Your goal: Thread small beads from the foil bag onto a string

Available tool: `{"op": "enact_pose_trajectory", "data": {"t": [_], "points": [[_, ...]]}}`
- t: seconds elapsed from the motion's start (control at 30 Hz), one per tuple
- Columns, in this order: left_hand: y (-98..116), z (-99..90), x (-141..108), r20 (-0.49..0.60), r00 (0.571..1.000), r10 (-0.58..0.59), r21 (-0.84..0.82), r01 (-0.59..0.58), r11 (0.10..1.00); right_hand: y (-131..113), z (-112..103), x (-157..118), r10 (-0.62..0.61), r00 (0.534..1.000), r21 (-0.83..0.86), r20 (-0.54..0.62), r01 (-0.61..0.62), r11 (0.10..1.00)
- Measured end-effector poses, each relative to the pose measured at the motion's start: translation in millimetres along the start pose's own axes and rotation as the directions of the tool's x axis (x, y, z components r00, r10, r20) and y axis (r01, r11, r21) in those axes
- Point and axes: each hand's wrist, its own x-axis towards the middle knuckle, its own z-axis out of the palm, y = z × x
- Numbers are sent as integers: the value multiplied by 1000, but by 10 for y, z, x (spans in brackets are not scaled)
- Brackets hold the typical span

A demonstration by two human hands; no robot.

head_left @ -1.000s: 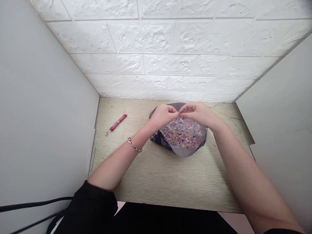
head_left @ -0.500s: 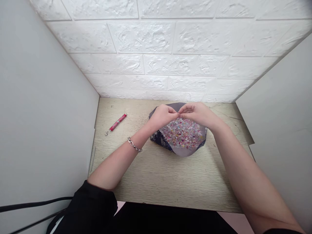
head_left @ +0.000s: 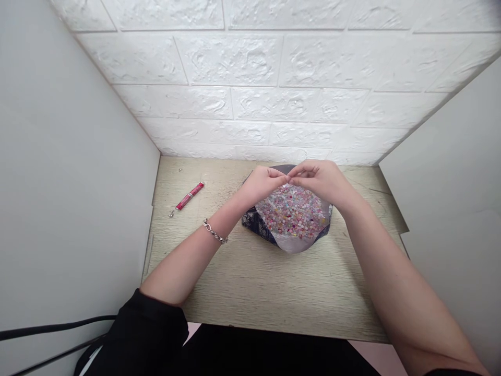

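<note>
Many small pink, white and coloured beads point(head_left: 295, 214) lie in an open bag point(head_left: 295, 244) with a grey lining and a dark blue patterned outside. Above the bag's far part, my left hand point(head_left: 266, 184) pinches thumb and forefinger together. My right hand point(head_left: 319, 180) is pinched too, its fingertips meeting those of my left. Whatever sits between the fingertips is too small to make out. A chain bracelet point(head_left: 215, 232) circles my left wrist.
A slim red tube point(head_left: 190, 196) with silver fittings lies on the wooden table point(head_left: 250, 292) to the left. Small metal pieces point(head_left: 171, 213) are beside it. White brick-pattern wall point(head_left: 250, 104) behind, pale panels at both sides, black cables point(head_left: 58, 328) at lower left.
Both hands have shifted very slightly, the right one a little upward. Their fingertips are still together over the bag.
</note>
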Motion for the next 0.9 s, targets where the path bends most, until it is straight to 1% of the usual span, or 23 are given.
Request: {"op": "enact_pose_trajectory", "data": {"t": [0.23,0.37,0.43,0.6,0.7,0.9], "points": [[5,-6,1,-5,1000,-20,-67,20,998,-6,26,12,23,999,69,-36,-21,997],[6,-15,4,-41,999,-31,-94,27,995,-36,60,7,-58,993,70,-103,66,995],[9,-17,4,-56,998,-39,-109,32,994,-45,67,5,-82,991,81,-107,91,993],[15,-6,2,-48,998,-44,-98,39,994,-33,73,18,23,999,228,-49,-11,974],[18,-1,-1,-47,998,-38,-66,35,997,5,79,35,37,999,297,-17,-30,954],[23,10,-19,-26,1000,-4,9,4,1000,92,31,38,45,995,337,94,-75,938]]}}
